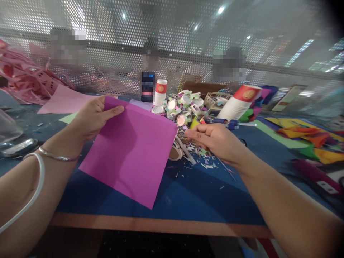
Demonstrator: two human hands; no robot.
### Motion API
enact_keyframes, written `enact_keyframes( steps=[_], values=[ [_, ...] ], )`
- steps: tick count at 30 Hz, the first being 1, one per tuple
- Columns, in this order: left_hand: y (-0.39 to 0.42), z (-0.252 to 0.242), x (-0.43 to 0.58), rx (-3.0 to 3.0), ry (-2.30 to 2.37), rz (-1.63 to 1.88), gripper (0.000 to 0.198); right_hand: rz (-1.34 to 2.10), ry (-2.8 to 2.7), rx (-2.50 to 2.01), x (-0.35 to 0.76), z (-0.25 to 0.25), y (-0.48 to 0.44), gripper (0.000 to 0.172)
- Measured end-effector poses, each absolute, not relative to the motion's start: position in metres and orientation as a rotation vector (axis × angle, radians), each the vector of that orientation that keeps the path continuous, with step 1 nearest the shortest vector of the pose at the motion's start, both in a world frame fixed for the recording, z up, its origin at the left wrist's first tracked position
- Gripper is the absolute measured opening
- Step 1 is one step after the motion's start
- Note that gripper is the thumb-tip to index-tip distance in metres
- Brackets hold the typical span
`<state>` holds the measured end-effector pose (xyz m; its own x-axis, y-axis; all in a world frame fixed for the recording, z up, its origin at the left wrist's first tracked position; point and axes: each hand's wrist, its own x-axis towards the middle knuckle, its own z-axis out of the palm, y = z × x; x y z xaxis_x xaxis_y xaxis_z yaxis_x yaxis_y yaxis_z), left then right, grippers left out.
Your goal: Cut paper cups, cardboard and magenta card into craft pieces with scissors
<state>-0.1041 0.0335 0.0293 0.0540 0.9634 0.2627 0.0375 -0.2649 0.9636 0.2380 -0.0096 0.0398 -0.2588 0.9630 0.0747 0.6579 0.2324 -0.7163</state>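
A magenta sheet of paper (131, 154) hangs tilted over the blue table (193, 200). My left hand (94, 118) pinches its upper left corner, thumb on the near face. To the right of the sheet, my right hand (212, 138) is closed with its fingertips together, a short gap from the sheet's right corner. Whatever those fingertips hold, if anything, is too small to make out. Behind and between the hands lies a pile of small white paper pieces (185, 104), with coloured scraps (206, 157) scattered in front of it.
Stacked paper cups (238, 102) lean at the back right, and a smaller stack (160, 91) stands beside a phone (147, 86). Pink paper pieces (24, 79) are heaped at the left. A blue tool (228, 123), coloured papers (309, 136) and a magenta tool (317, 175) lie at the right.
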Motion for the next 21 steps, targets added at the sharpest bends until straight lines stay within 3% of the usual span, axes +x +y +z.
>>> enact_keyframes(
  steps=[10, 21],
  values=[
    [0.0334, 0.0305, -0.1048, 1.465, 1.027, 1.377, 0.017, 1.495, -1.652, -1.3, 0.241, 0.0391, -0.006, 0.043],
    [0.0352, 0.0265, -0.1034, 1.515, 0.979, 1.359, 0.018, 1.715, -1.522, -1.211, 0.2392, 0.0355, -0.0042, 0.044]
  ],
)
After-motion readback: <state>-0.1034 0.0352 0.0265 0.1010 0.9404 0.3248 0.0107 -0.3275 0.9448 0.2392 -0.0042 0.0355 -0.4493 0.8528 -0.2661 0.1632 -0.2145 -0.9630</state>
